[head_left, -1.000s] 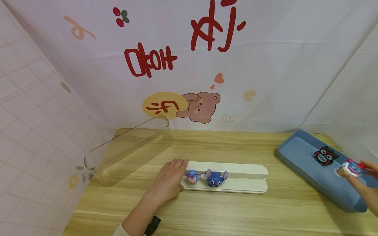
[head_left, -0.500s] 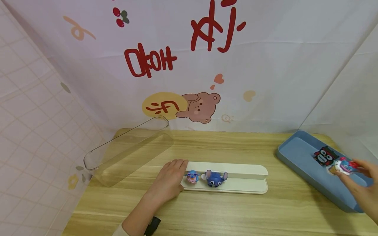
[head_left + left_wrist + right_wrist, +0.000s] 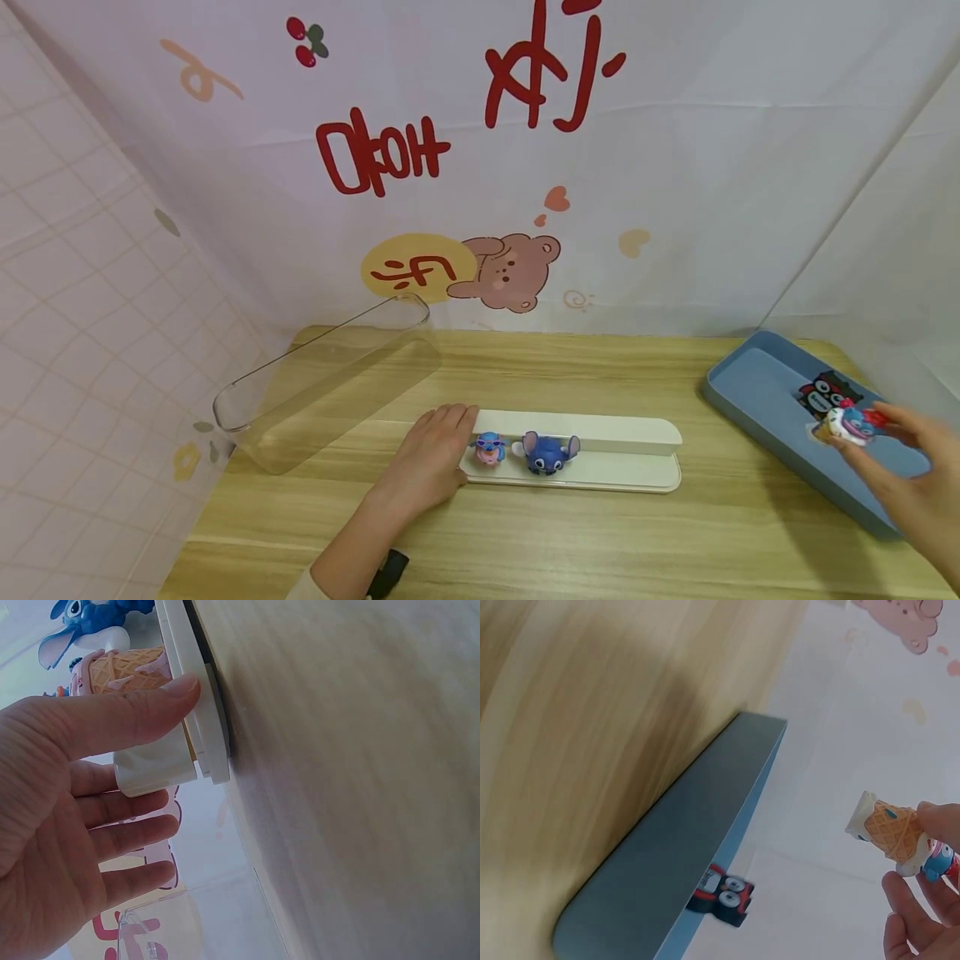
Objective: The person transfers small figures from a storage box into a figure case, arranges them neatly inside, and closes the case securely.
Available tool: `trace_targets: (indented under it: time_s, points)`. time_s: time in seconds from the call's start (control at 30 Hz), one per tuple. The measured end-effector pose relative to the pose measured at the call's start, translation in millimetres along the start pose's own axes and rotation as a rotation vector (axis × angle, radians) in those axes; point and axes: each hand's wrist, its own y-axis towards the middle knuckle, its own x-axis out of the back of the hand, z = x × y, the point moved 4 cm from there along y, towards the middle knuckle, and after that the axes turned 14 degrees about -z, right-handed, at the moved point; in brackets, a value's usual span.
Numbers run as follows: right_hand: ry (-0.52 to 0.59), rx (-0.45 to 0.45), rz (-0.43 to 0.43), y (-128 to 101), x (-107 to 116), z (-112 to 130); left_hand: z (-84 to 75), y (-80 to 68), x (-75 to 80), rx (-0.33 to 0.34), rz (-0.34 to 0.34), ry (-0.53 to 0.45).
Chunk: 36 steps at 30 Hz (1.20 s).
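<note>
Above the blue tray, the right hand pinches a cone figurine at its fingertips; the left hand rests relaxed against the white stand.

Backdrop cloth: red handwritten characters, mirrored, not legible; more on yellow circle.

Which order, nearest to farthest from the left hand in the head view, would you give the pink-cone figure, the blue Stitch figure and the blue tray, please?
Measured from the left hand:
1. Pink-cone figure, on the white stand's left end, right beside the fingertips.
2. Blue Stitch figure, next along the stand to the right.
3. Blue tray, at the table's far right edge.
</note>
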Motion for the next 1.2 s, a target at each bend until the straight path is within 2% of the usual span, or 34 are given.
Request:
trace_targets:
  time_s: [0.2,0.43,0.53,0.9,1.2]
  points:
    - [-0.049,-0.004,0.031,-4,-5,16,0.0,-0.3,-1.0,-0.008,-0.005,0.011]
    - [-0.186,-0.03,0.114,-13,-11,31,1.0,-0.3,-1.6,-0.005,-0.002,0.009]
    - [-0.173,-0.027,0.132,-15,-14,37,0.9,-0.5,-1.3,-0.002,0.001,0.008]
    - [-0.083,0.075,0.121,-14,-31,60,-0.7,-0.4,0.3,0.002,-0.005,0.0]
    - [0.007,0.101,0.141,-17,-46,72,-1.0,-1.0,1.7,0.016,0.003,-0.015]
